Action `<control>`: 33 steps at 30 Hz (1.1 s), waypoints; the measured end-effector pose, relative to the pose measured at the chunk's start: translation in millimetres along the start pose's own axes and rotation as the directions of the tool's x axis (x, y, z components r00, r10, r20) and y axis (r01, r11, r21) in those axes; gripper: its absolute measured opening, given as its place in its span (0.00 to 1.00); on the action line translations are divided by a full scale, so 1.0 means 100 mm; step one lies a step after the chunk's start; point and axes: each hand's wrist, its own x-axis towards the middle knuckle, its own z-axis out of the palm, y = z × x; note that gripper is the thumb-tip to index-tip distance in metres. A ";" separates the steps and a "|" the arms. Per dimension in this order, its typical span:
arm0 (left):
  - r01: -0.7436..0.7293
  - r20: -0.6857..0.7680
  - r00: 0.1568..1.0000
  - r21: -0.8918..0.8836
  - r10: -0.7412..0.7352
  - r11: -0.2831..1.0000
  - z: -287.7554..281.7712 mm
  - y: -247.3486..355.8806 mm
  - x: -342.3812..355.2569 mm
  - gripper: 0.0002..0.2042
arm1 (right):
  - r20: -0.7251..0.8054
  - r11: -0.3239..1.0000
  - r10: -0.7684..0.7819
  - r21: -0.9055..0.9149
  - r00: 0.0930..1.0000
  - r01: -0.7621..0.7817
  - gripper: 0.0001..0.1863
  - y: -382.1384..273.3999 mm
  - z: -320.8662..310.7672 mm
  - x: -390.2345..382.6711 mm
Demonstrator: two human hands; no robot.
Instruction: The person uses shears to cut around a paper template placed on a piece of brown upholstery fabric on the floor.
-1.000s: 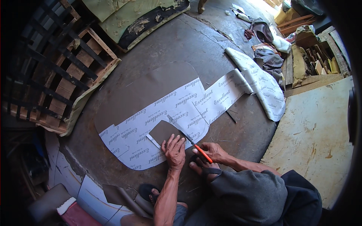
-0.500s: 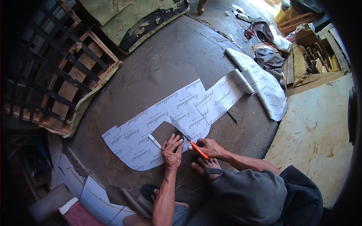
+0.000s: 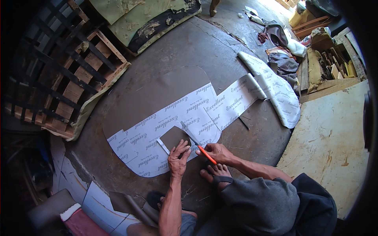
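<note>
My right hand (image 3: pixel 220 153) grips scissors (image 3: pixel 208 155) with orange handles, its fingers closed around them. Their dark blades point up and left, beside the edge of a small brown upholstery piece (image 3: pixel 172 137). That piece lies brown side up on a larger sheet (image 3: pixel 141 157) with a printed white backing. My left hand (image 3: pixel 179 160) holds its near right corner, thumb and fingers together. Whether the blades are cutting through material cannot be made out. A brown area (image 3: pixel 165 90) of covering material stretches beyond the white part.
A long white-backed strip (image 3: pixel 236 100) runs right to a curled piece (image 3: pixel 281 98). On the left stands a wooden frame with black webbing (image 3: pixel 71 82). A pale board (image 3: pixel 323 145) lies at right, below a box of wood scraps (image 3: pixel 334 65). My bare foot (image 3: pixel 214 173) is near the scissors.
The scissors and the small brown piece have shifted slightly, and the piece's corner at my left fingertips looks a little more lifted. Both hands keep their holds.
</note>
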 end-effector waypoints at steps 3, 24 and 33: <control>0.037 0.008 0.999 -0.113 -0.036 0.993 -0.05 -0.01 -0.02 0.09 | 0.048 1.000 0.011 -0.003 0.999 -0.011 0.52 -0.14 -0.03 0.05; 0.247 0.167 0.968 -0.508 -0.187 0.825 -0.29 0.03 -0.01 0.10 | 0.048 0.996 -0.088 0.008 0.995 0.087 0.45 -0.12 -0.10 0.25; 0.274 0.238 0.957 -0.539 -0.168 0.797 -0.37 -0.03 0.03 0.10 | 0.025 0.995 -0.103 -0.019 0.994 0.103 0.45 -0.15 -0.11 0.40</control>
